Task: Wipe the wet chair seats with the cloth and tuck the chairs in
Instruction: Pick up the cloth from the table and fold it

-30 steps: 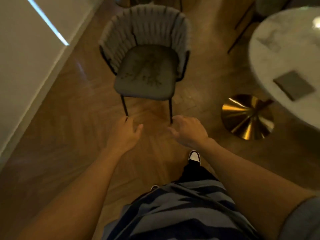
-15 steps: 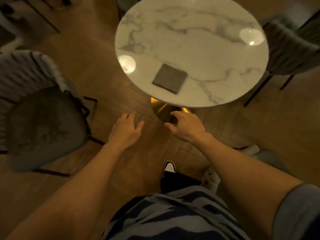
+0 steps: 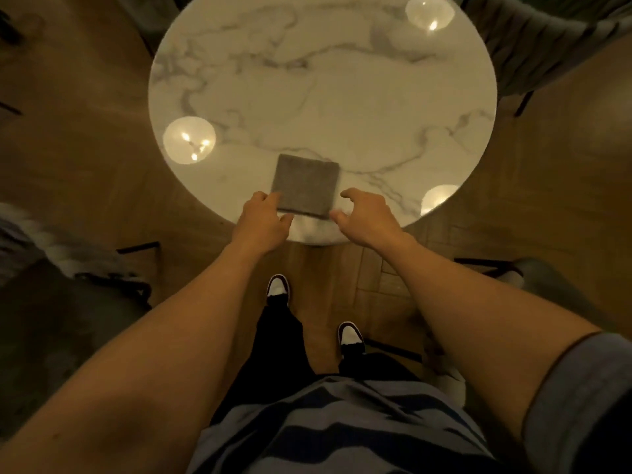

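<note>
Warm, dim light falls on a round white marble surface (image 3: pixel 342 80) with grey veins, standing on a herringbone wooden floor (image 3: pixel 85 148). At its near edge lies the folded grey square cloth (image 3: pixel 305 185), flat and squared to the viewer.

Half a second ago both hands hung short of the surface, over the floor; a second ago the view faced a grey chair with a damp, stained seat. Now the person has turned and stepped up, and the hands have reached the cloth. The left hand (image 3: pixel 261 222) touches the cloth's near left corner with its fingertips, fingers loosely bent, nothing yet pinched. The right hand (image 3: pixel 364 215) hovers just beside the cloth's near right corner, its grip spread wide, thumb and fingers apart and holding nothing.

This suggests the pick-up is only beginning: the cloth is not yet lifted, and no seat appears to have been wiped. The wiping and the tucking in seem to lie wholly ahead.

Outward from the surface, a grey woven-back chair (image 3: pixel 51 268) stands to the left, pulled away from it, and a second grey chair (image 3: pixel 547 46) sits at the far right. Three bright lamp reflections glare on the marble.

No brand, label or writing can be read anywhere; the cloth is plain, and the striped shirt (image 3: pixel 342 429) carries no legible print.
</note>
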`<state>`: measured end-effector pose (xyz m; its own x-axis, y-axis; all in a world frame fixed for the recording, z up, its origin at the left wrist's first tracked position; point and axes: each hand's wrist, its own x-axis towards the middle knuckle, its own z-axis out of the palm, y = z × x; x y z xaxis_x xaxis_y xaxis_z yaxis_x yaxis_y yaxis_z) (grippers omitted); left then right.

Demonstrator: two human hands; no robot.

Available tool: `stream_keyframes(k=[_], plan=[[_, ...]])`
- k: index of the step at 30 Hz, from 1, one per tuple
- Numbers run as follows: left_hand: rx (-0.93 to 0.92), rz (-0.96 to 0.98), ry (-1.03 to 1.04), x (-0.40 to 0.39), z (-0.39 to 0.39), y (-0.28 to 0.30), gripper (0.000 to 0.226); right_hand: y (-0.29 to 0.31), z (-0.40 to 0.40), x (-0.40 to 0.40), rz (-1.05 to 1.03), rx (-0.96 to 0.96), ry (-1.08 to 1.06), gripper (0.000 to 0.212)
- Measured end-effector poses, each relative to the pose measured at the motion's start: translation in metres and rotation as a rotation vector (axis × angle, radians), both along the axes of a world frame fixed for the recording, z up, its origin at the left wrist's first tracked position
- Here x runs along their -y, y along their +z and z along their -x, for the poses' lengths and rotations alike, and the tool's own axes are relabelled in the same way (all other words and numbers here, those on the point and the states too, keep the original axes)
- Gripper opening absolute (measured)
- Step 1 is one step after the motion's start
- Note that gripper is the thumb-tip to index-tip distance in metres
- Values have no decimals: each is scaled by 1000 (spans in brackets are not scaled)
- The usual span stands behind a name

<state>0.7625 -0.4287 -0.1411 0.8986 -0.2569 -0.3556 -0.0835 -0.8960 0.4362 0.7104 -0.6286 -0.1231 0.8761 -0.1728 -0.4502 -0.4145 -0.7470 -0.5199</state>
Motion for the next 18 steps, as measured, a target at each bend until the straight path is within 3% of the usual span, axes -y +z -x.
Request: stream_keyframes(k=[6,9,12,18], plan=[[143,-68,-350,5,-67,-20,44,-18,-39,-22,-218,-109,-518,52],[195,-182,-552,7,-93,-27,58,-23,-57,-34,-262,-111,-685,50],[173,-304,-695,4,-107,-34,69,-27,-71,-44,-248,-126,-745,47],[168,-252,-715,-3,-110,-41,70,-30,-82,-59,-210,-129,-767,22]])
